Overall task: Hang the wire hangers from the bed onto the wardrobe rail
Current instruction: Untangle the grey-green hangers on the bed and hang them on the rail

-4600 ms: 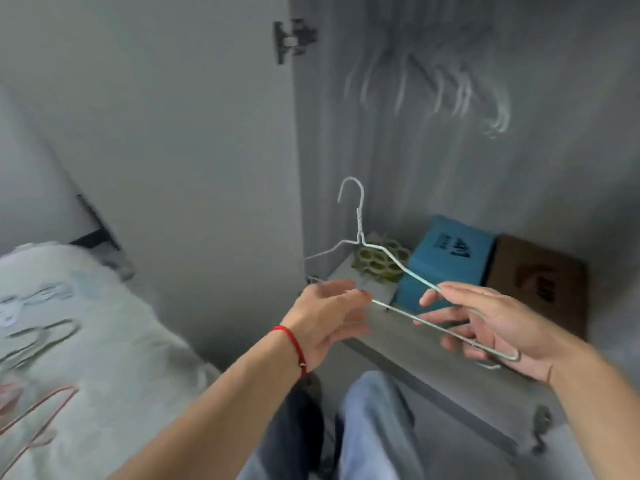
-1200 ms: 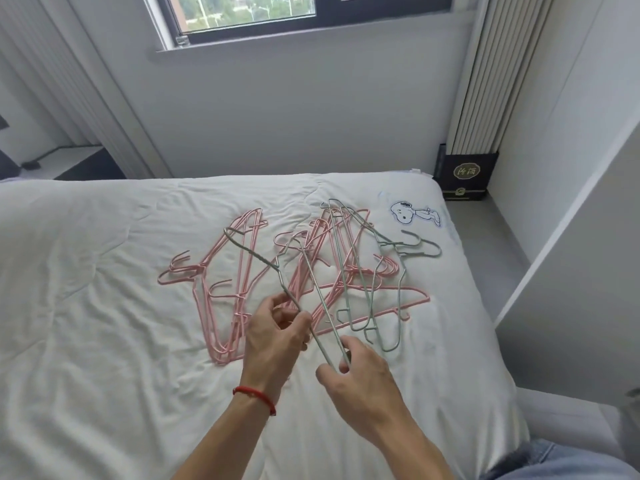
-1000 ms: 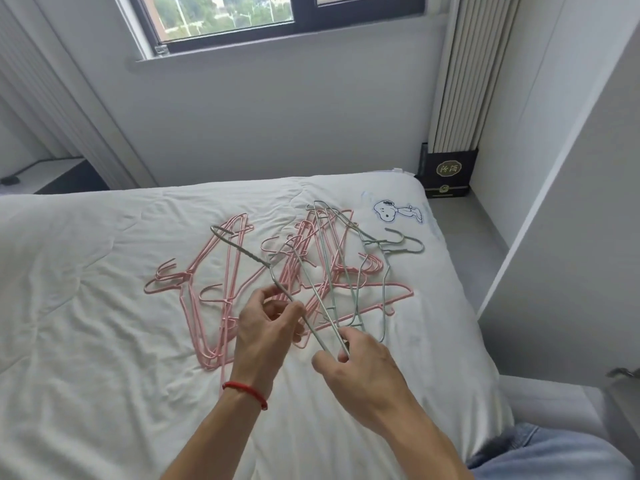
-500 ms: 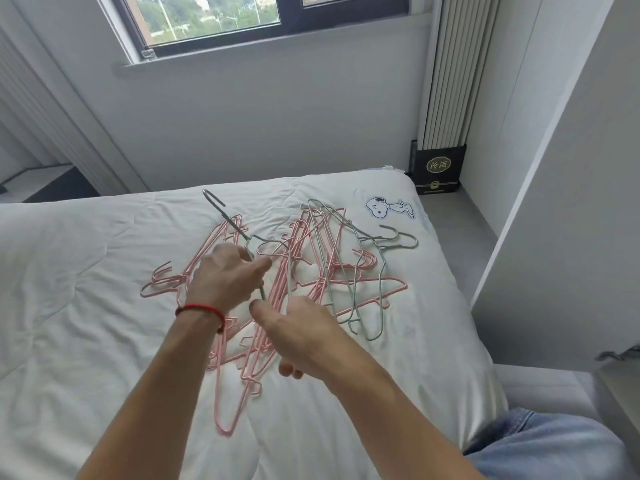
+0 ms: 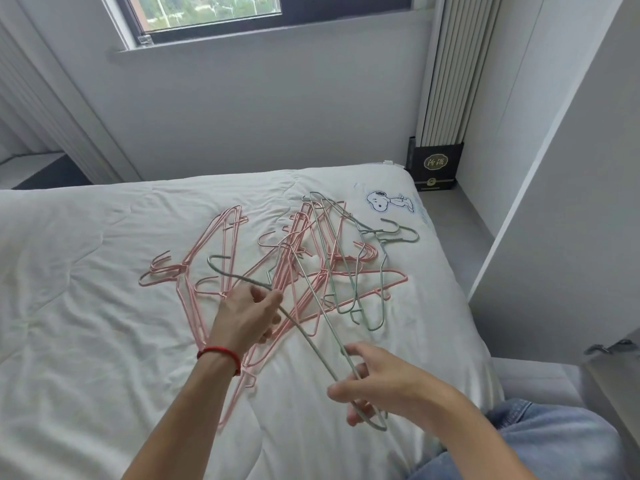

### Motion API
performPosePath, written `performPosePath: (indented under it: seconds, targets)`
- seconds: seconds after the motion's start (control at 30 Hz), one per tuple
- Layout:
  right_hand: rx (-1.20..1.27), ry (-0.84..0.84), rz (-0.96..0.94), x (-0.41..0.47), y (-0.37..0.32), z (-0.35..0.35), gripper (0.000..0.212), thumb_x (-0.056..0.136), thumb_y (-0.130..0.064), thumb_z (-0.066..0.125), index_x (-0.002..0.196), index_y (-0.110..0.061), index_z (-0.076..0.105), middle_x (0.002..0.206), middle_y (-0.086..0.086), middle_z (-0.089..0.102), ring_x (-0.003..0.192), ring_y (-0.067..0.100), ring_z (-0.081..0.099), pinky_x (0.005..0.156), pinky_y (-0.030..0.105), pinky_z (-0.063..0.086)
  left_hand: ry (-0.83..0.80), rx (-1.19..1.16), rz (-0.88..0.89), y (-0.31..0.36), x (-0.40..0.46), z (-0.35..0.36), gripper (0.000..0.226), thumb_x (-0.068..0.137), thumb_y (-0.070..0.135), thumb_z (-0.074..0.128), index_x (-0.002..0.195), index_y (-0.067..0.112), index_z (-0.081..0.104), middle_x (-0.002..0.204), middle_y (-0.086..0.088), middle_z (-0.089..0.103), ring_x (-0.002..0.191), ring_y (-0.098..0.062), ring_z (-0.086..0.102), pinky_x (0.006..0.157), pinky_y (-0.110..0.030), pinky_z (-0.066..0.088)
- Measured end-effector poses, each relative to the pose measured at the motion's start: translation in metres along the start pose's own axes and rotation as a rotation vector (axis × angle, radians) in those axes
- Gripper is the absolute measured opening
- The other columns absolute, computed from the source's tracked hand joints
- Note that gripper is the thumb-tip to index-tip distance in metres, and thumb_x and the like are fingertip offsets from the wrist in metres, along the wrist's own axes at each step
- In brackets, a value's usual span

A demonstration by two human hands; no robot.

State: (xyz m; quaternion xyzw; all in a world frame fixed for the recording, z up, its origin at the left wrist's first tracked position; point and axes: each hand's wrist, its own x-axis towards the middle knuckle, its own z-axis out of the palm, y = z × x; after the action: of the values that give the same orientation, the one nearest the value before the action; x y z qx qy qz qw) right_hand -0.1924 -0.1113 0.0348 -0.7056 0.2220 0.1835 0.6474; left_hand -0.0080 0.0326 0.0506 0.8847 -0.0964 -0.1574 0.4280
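A tangle of pink wire hangers (image 5: 221, 258) and pale green wire hangers (image 5: 349, 268) lies on the white bed (image 5: 86, 306). One green hanger (image 5: 308, 344) is lifted above the pile. My left hand (image 5: 246, 313), with a red string on its wrist, pinches that hanger near its twisted neck, the hook pointing left. My right hand (image 5: 377, 382) grips the same hanger at its lower corner, near the bed's front. The wardrobe rail is out of view.
A white wardrobe door (image 5: 568, 209) stands open at the right, with a hinge (image 5: 609, 348) by its lower edge. A black box (image 5: 436, 168) sits on the floor in the corner under the window. My jeans-clad knee (image 5: 554, 441) shows at the lower right.
4.6 s ago I held a green hanger at the wardrobe; since then I face the bed. Over the last second both hands have lifted one green hanger out of the pile toward me.
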Motion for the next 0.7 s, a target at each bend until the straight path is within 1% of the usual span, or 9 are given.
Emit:
performPosePath:
  seconds: [0.07, 0.17, 0.23, 0.3, 0.37, 0.43, 0.57, 0.63, 0.7]
  targets:
    - [0.008, 0.017, -0.001, -0.006, 0.006, -0.005, 0.08, 0.083, -0.03, 0.08, 0.149, -0.019, 0.035, 0.085, 0.005, 0.063, 0.07, 0.019, 0.07, 0.077, 0.037, 0.056, 0.012, -0.034, 0.035, -0.006, 0.003, 0.003, 0.009, 0.09, 0.012, 0.06, 0.09, 0.004, 0.064, 0.075, -0.012, 0.075, 0.053, -0.023, 0.064, 0.054, -0.035, 0.055]
    - [-0.014, 0.064, -0.006, -0.014, 0.008, -0.016, 0.083, 0.068, -0.044, 0.083, 0.14, -0.027, 0.046, 0.073, -0.002, 0.06, 0.064, 0.013, 0.061, 0.082, 0.05, 0.058, -0.051, -0.018, 0.068, -0.013, 0.009, 0.004, 0.006, 0.084, 0.013, 0.064, 0.089, 0.013, 0.068, 0.075, -0.004, 0.076, 0.062, -0.023, 0.069, 0.061, -0.039, 0.06]
    - [0.011, 0.118, -0.033, -0.018, 0.006, -0.026, 0.08, 0.064, -0.047, 0.083, 0.136, -0.029, 0.053, 0.07, -0.008, 0.058, 0.057, 0.006, 0.057, 0.073, 0.043, 0.054, -0.075, -0.026, 0.061, -0.017, 0.016, 0.008, 0.009, 0.084, 0.014, 0.064, 0.092, 0.016, 0.068, 0.082, -0.004, 0.076, 0.074, -0.025, 0.072, 0.067, -0.041, 0.062]
    - [0.018, 0.153, -0.063, -0.021, 0.002, -0.034, 0.077, 0.064, -0.047, 0.082, 0.134, -0.03, 0.056, 0.069, -0.011, 0.057, 0.053, 0.001, 0.054, 0.069, 0.036, 0.048, -0.072, 0.071, 0.069, -0.023, 0.029, 0.017, 0.01, 0.088, 0.017, 0.063, 0.097, 0.016, 0.067, 0.093, -0.005, 0.074, 0.087, -0.025, 0.07, 0.077, -0.04, 0.06]
    - [0.033, 0.161, -0.087, -0.023, 0.001, -0.041, 0.073, 0.066, -0.043, 0.082, 0.133, -0.029, 0.057, 0.065, -0.011, 0.055, 0.052, 0.003, 0.051, 0.067, 0.036, 0.044, -0.093, 0.197, 0.049, -0.029, 0.039, 0.03, 0.021, 0.09, 0.023, 0.063, 0.109, 0.015, 0.065, 0.107, -0.007, 0.071, 0.097, -0.024, 0.067, 0.087, -0.039, 0.057]
    - [0.057, 0.177, -0.115, -0.027, 0.001, -0.047, 0.068, 0.068, -0.037, 0.08, 0.131, -0.028, 0.057, 0.063, -0.006, 0.048, 0.05, 0.009, 0.045, 0.066, 0.039, 0.04, -0.084, 0.222, 0.046, -0.033, 0.044, 0.044, 0.03, 0.09, 0.026, 0.063, 0.117, 0.014, 0.063, 0.114, -0.008, 0.069, 0.103, -0.025, 0.066, 0.091, -0.038, 0.055]
    - [0.196, 0.272, -0.151, -0.037, 0.004, -0.065, 0.06, 0.067, -0.03, 0.07, 0.126, -0.017, 0.064, 0.056, -0.007, 0.04, 0.044, 0.012, 0.031, 0.058, 0.036, 0.038, 0.016, 0.032, 0.205, -0.003, 0.032, 0.064, 0.024, 0.091, 0.023, 0.062, 0.113, 0.015, 0.064, 0.106, -0.003, 0.069, 0.1, -0.021, 0.067, 0.085, -0.037, 0.057]
    - [0.318, 0.304, -0.16, -0.048, 0.008, -0.075, 0.059, 0.067, -0.027, 0.065, 0.124, -0.01, 0.067, 0.057, -0.006, 0.047, 0.041, 0.011, 0.027, 0.049, 0.03, 0.034, -0.046, -0.13, 0.257, 0.026, 0.019, 0.075, 0.025, 0.09, 0.026, 0.064, 0.113, 0.018, 0.064, 0.105, 0.002, 0.07, 0.098, -0.016, 0.069, 0.083, -0.036, 0.059]
    - [0.425, 0.339, -0.143, -0.066, 0.014, -0.086, 0.059, 0.069, -0.03, 0.063, 0.124, -0.008, 0.066, 0.069, 0.002, 0.053, 0.047, 0.013, 0.026, 0.048, 0.027, 0.019, -0.158, -0.276, 0.304, 0.061, 0.001, 0.089, 0.031, 0.083, 0.032, 0.064, 0.113, 0.022, 0.063, 0.105, 0.003, 0.071, 0.096, -0.016, 0.07, 0.081, -0.042, 0.062]
